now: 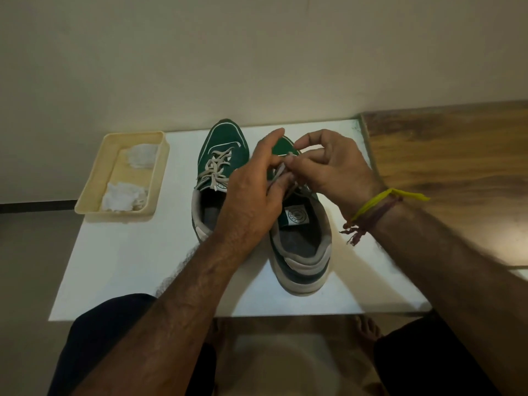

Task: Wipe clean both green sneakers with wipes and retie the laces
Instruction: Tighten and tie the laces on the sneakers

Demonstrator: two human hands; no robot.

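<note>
Two green sneakers stand side by side on a white table (143, 267), toes pointing away from me. The left sneaker (220, 155) has its beige laces tied in a bow. Over the right sneaker (303, 247) both my hands work at the laces (281, 170). My left hand (251, 195) pinches a lace strand over the tongue, fingers curled. My right hand (328, 167) pinches the lace from the right side, thumb and fingertips together. The hands hide most of this shoe's lacing and toe.
A cream plastic tray (94, 192) sits at the table's left edge and holds two crumpled white wipes (123, 195). A wooden surface (457, 167) adjoins the table on the right. A wall stands right behind. My bare feet show below the table's near edge.
</note>
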